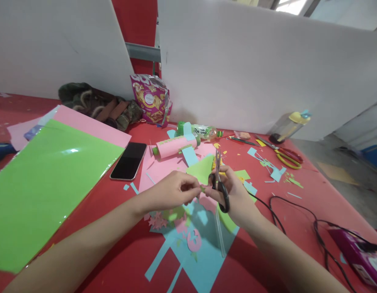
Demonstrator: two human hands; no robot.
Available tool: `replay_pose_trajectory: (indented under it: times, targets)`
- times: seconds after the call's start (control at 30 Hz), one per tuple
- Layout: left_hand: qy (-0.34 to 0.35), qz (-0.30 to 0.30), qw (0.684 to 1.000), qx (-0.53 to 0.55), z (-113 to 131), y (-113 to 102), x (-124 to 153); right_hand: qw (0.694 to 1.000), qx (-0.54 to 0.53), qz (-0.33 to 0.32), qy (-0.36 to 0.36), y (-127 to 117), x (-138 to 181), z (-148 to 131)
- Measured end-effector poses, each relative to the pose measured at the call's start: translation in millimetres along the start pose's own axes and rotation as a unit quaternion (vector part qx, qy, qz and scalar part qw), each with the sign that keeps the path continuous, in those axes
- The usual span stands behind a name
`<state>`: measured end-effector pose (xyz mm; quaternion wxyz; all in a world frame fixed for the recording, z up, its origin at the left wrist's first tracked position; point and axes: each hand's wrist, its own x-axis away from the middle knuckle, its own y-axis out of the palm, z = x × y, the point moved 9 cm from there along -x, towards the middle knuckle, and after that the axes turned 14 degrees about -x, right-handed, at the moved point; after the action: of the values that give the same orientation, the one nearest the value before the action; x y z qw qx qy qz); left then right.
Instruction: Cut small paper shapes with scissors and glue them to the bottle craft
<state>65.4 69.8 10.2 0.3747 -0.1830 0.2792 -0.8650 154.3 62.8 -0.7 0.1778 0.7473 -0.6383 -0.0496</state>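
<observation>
My left hand (171, 189) is closed in a pinch at the middle of the table, its fingertips meeting those of my right hand. Between them shows a tiny paper piece (202, 188), greenish and mostly hidden by the fingers. My right hand (238, 199) grips black-handled scissors (224, 197), their blades pointing up and away. Below both hands lie blue paper (206, 256), a pink paper disc (194, 240) with cut-outs, and a pile of pink paper stars (157, 221). A clear glue stick (220, 236) rests near my right wrist.
Green sheets (54, 175) and a phone (129, 161) lie left. Behind are a pink-wrapped roll (174, 147), a plastic bottle (203, 131) and a snack bag (151, 99). Larger scissors (287, 156) lie right, above a black cable (293, 199). A white panel (237, 73) stands behind.
</observation>
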Motion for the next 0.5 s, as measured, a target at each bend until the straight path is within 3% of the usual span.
replay_pose_trajectory:
  times: [0.13, 0.27, 0.37, 0.5]
  targets:
    - [-0.049, 0.079, 0.994, 0.056, -17.0, -19.9, -1.1, 0.998, 0.004, -0.039, 0.048, 8.0, 2.0, 8.9]
    - [-0.070, 0.155, 0.981, 0.093, -25.9, -37.9, 0.6, 0.987, 0.074, -0.097, 0.107, 18.3, 7.6, 17.8]
    - [-0.073, 0.163, 0.977, 0.112, -26.2, -39.2, 1.1, 0.974, 0.115, -0.138, 0.140, 24.6, 11.8, 21.8]
    - [-0.064, 0.144, 0.980, 0.122, -22.7, -33.2, 1.1, 0.972, 0.096, -0.170, 0.133, 30.5, 13.4, 19.6]
